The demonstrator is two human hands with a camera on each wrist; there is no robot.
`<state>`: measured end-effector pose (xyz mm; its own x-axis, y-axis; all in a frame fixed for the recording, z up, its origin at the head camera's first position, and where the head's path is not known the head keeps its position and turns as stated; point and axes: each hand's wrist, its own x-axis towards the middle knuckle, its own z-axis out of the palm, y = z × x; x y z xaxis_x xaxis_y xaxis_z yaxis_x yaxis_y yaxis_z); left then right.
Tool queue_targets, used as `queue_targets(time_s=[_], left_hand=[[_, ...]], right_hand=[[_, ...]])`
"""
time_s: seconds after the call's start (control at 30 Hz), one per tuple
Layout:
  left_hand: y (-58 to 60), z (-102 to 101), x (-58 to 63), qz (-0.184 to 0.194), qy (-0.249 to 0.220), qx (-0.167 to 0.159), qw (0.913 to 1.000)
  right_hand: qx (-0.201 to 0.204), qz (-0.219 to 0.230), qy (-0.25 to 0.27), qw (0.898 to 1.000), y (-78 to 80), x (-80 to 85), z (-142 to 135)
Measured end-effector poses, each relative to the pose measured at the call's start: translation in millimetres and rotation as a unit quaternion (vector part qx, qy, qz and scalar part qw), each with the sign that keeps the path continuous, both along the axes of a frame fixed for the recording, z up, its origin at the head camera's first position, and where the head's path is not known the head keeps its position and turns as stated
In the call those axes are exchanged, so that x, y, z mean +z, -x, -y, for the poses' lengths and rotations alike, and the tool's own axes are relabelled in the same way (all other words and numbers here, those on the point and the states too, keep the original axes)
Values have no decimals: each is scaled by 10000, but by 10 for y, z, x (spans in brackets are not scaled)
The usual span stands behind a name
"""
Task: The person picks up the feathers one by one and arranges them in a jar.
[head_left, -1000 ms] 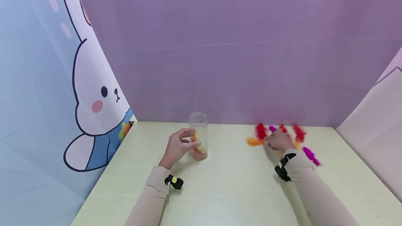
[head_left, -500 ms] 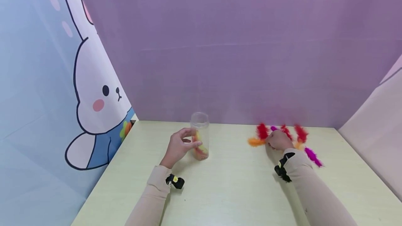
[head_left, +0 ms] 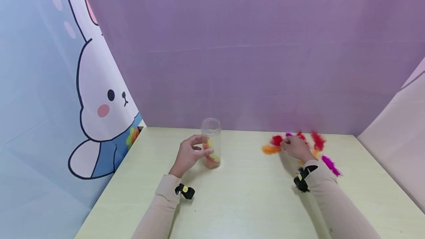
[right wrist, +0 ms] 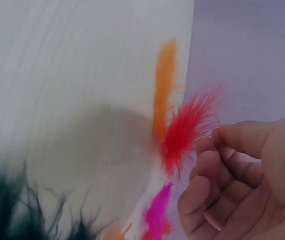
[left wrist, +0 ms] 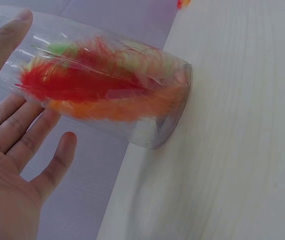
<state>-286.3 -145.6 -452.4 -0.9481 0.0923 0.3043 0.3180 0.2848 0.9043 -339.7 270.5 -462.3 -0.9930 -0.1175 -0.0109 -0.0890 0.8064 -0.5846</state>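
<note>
Fingers of the left hand (head_left: 186,156) are curled round the upright jar (head_left: 215,143), presumably to steady it on the counter (head_left: 239,194); bent fingers of the right hand (head_left: 295,148) are held at a red feather (right wrist: 185,132); whether pinched, cannot be told.

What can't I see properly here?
Head: part of the far magenta feather, behind the right grip.
Left wrist: the jar's top, past the left edge.
Right wrist: dark fuzz, blurred and cut off by the corner.
Right wrist: whether the red feather is pinched; too blurred.
</note>
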Motion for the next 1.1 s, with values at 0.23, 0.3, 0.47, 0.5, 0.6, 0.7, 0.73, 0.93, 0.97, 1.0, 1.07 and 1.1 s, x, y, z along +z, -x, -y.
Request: queue_targets(time_s=[0.23,0.3,0.47,0.5,0.6,0.7,0.73,0.93,0.97,1.0,1.07,1.1], left_hand=[[-8,4,12,36,34,-6,10000],[1,8,8,46,47,-24,10000],[116,42,-112,112,88,-25,9999],[145,51,-144,110,88,-15,9999],[202,72,-218,64,58,4,10000],[218,83,-249,-18,4,-29,10000],[220,86,-256,-41,-25,-55,10000],[222,105,-261,-137,-125,-168,9997],[223,107,-261,-149,-114,-169,9997],[224,108,-261,-162,-99,-166,9997],[224,107,-263,-182,-72,-156,9997],[224,105,-265,-190,-64,-149,9997]], right_hand=[[127,-902,85,9958,-36,43,38],[103,-1058,133,9943,-38,51,46],[1,-1137,329,9930,-50,73,71],[-7,-1095,407,9932,-56,80,78],[-51,-994,637,9930,-77,116,106],[-101,-898,869,9921,-100,169,145],[-123,-894,926,9916,-104,189,160],[-228,-988,1256,9869,-130,307,269],[-236,-1001,1294,9862,-135,328,285],[-248,-1011,1311,9859,-139,348,301],[-256,-1026,1343,9853,-151,393,331],[-248,-1031,1359,9850,-158,416,344]])
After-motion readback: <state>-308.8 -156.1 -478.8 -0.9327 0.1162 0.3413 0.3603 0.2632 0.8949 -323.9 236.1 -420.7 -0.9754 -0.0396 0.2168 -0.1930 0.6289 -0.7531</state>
